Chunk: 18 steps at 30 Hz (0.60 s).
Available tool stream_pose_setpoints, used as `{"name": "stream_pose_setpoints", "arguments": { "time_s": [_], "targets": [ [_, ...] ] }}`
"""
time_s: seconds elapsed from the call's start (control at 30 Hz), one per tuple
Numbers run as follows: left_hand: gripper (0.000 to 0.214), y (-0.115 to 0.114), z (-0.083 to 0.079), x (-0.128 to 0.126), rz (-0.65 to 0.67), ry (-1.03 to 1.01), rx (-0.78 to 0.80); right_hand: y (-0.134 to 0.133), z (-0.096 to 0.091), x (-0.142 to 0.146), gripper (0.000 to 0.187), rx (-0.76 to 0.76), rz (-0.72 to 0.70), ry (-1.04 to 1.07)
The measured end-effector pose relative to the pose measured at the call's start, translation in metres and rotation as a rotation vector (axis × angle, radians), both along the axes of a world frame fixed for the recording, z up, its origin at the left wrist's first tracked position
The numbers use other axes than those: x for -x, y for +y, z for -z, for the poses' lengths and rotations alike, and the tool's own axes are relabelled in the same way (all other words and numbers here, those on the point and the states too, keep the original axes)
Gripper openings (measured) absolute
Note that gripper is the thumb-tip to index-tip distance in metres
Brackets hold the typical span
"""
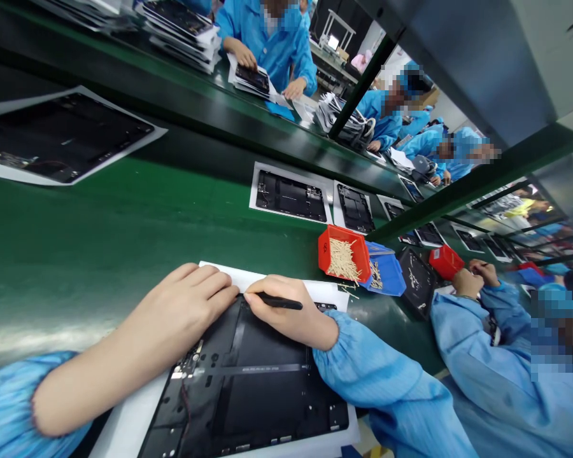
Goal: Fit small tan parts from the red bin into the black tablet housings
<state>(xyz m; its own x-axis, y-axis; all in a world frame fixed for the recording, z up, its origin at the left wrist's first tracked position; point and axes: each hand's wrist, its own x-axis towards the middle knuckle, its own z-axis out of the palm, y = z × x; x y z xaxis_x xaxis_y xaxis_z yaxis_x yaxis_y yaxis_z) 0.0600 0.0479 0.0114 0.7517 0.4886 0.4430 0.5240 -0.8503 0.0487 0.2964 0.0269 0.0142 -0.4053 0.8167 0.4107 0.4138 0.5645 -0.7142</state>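
A black tablet housing (267, 388) lies on white paper in front of me, its inner side up, with small metal parts and a thin cable along its left side. My left hand (195, 302) is closed over the far edge of the housing, fingers bent and thumb hidden. Between thumb and fingers my right hand (286, 312) pinches slim black tweezers (281, 301). Their tip is by my left fingertips at the far edge, and what it touches there is hidden.
Past my right hand stand a red bin (344, 254) of short pale sticks and a blue bin (384, 270). More housings (291, 196) on paper lie along the back and far left (67, 137). A co-worker's sleeve (472, 337) is close on the right; a green post (477, 178) slants overhead.
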Motion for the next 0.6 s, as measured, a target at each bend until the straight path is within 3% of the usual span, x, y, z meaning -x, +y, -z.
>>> {"name": "stream_pose_setpoints", "arguments": {
  "time_s": [0.17,0.37,0.6],
  "targets": [
    [0.035,0.0011,-0.0054,-0.0024,0.024,0.068,-0.113,-0.0008,-0.0008,-0.0009,0.022,0.01,0.03,-0.023],
    [0.031,0.0023,-0.0021,-0.002,0.026,-0.01,-0.023,-0.003,0.0032,-0.0074,0.02,-0.056,-0.04,-0.003],
    [0.03,0.0018,0.0011,-0.0021,0.019,-0.037,-0.005,-0.0032,0.0034,-0.0079,0.023,-0.021,-0.058,-0.029]
  ]
}}
